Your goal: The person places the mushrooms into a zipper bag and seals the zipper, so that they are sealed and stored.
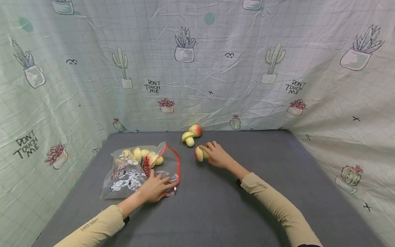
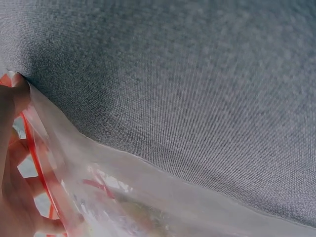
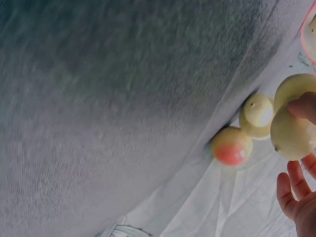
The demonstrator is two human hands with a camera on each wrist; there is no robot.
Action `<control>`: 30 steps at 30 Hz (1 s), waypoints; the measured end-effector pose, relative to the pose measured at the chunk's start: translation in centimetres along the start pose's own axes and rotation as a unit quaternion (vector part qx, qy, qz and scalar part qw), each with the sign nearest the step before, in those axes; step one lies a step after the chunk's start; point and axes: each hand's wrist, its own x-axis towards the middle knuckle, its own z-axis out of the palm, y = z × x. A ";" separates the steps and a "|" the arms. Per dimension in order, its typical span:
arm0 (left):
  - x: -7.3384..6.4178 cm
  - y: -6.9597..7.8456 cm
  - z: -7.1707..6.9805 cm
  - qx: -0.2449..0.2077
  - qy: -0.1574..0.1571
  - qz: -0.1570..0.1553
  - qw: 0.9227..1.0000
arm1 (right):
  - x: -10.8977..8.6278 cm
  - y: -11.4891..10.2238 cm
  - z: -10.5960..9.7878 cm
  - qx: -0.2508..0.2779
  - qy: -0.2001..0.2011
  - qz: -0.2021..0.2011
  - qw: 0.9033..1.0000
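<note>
My right hand [image 1: 217, 155] grips a yellow toy mushroom [image 3: 292, 132] with a reddish cap, above the grey table to the right of the bag. In the right wrist view the thumb lies across its stem. The clear zip bag [image 1: 108, 187] with a red edge lies on the left and holds several yellow mushrooms [image 1: 144, 153]. At the near end of the bag's mouth, my left hand [image 1: 155, 188] holds the edge. Its fingers show partly through the plastic in the left wrist view. Beyond the right hand are two loose mushrooms, one yellow [image 1: 189, 138] and one red-tinged [image 1: 197, 130].
A dark grey table [image 1: 210, 212] spreads beneath both hands. Pale cloth [image 1: 213, 75] printed with potted plants rises behind it and along both sides. The two loose mushrooms lie near the table's back edge.
</note>
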 end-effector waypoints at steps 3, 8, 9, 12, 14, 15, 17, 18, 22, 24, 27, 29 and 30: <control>0.0 0.1 0.0 -0.005 0.008 0.004 1.000 | 0.1 -0.4 0.1 0.001 0.001 -0.006 1.000; 0.0 0.0 0.2 -0.006 0.018 0.008 1.000 | 0.3 -1.0 0.2 -0.014 0.001 -0.012 1.000; 0.0 0.0 0.2 -0.004 0.021 0.010 1.000 | 0.4 -1.1 0.2 -0.016 0.001 -0.013 1.000; 0.0 0.0 0.2 0.005 0.036 0.017 0.999 | 0.5 -1.6 0.1 -0.016 -0.002 -0.015 1.000; 0.0 0.0 0.2 0.010 0.048 0.022 0.999 | 0.6 -2.0 0.1 -0.012 -0.007 -0.015 1.000; -0.1 0.0 0.2 0.015 0.054 0.024 0.998 | 0.7 -2.1 0.1 -0.010 -0.010 -0.015 1.000; -0.1 0.0 0.1 0.021 0.063 0.026 0.997 | 0.9 -2.5 0.2 -0.009 -0.015 -0.014 1.000; -0.1 0.1 0.1 0.025 0.065 0.027 0.997 | 1.0 -2.6 0.2 -0.008 -0.015 -0.014 1.000; -0.2 0.2 -0.1 0.028 0.058 0.027 0.998 | 1.4 -3.4 0.3 -0.016 -0.018 -0.018 1.000; -0.2 0.4 -0.2 0.027 0.050 0.024 0.998 | 1.6 -3.8 0.3 -0.017 -0.018 -0.022 0.999; -0.2 0.6 -0.4 0.027 0.038 0.021 0.999 | 1.9 -4.4 0.2 -0.015 -0.018 -0.030 0.999; -0.2 0.7 -0.5 0.031 0.032 0.022 0.999 | 2.1 -4.9 0.2 -0.014 -0.016 -0.034 0.999; -0.2 0.8 -0.6 0.033 0.030 0.024 0.999 | 2.1 -5.1 0.2 -0.014 -0.016 -0.036 0.999</control>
